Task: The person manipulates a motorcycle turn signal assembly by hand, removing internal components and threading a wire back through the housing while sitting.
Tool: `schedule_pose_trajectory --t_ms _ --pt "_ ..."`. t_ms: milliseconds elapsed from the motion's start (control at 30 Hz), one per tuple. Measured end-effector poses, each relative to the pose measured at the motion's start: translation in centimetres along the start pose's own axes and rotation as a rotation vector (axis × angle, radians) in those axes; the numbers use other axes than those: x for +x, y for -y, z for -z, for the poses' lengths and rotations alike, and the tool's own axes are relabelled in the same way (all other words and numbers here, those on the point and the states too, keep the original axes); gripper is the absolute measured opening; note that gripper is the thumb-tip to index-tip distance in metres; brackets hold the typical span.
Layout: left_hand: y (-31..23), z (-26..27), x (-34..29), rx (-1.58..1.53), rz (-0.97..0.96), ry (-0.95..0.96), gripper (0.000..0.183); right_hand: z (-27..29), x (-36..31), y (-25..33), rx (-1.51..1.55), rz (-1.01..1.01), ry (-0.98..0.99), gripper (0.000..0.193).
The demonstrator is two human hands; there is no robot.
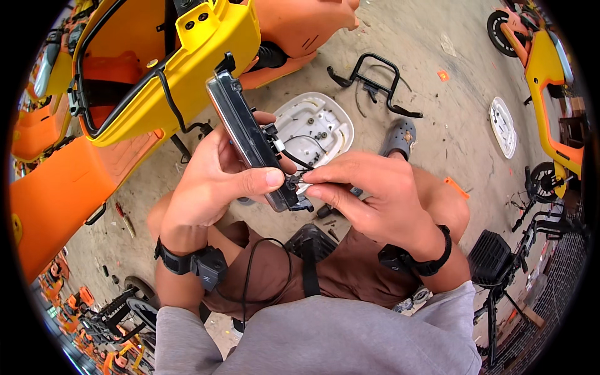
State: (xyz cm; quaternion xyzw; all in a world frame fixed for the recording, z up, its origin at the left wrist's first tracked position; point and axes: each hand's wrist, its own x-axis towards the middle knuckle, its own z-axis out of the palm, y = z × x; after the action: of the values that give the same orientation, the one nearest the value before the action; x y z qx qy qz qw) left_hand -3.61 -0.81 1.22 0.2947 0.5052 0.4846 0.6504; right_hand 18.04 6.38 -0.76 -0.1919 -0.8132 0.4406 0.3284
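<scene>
My left hand [215,172] is closed round a long black housing [240,122] with a glossy face, which looks like a scooter lamp unit. It is held tilted over my lap, its upper end leaning left. A white connector [279,145] and black wires show on its right side. My right hand [369,190] pinches thin wire ends [302,179] beside the housing's lower end, next to my left thumb. Exactly what lies between those fingertips is partly hidden. Beneath the hands, a white plastic cover [340,119] lies on the floor with small round parts and a cable in it.
A yellow and orange scooter body [219,62] stands close on the left. A black tubular bracket [394,75] lies ahead, and another white cover [502,127] is farther right. A screwdriver [127,222] rests at left. On the right are a yellow scooter [542,75] and a black frame [494,265].
</scene>
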Motion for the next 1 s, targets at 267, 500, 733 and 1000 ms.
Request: schedule_pose_trajectory --t_ms 267,500,733,1000 --pt "0.3 0.0 0.0 0.011 -0.007 0.009 0.079 -0.5 -0.6 0.6 0.263 -0.315 0.070 0.010" --pt "0.1 0.1 -0.2 -0.012 0.014 0.049 0.083 0.3 0.2 1.2 0.810 -0.726 0.201 0.018" --pt "0.1 -0.2 -0.3 0.028 0.053 0.083 0.095 0.8 0.4 0.1 1.209 -0.928 0.396 0.024" --pt "0.0 0.2 -0.2 -0.013 0.008 0.033 0.079 -0.5 -0.4 1.2 0.493 -0.484 0.049 0.017"
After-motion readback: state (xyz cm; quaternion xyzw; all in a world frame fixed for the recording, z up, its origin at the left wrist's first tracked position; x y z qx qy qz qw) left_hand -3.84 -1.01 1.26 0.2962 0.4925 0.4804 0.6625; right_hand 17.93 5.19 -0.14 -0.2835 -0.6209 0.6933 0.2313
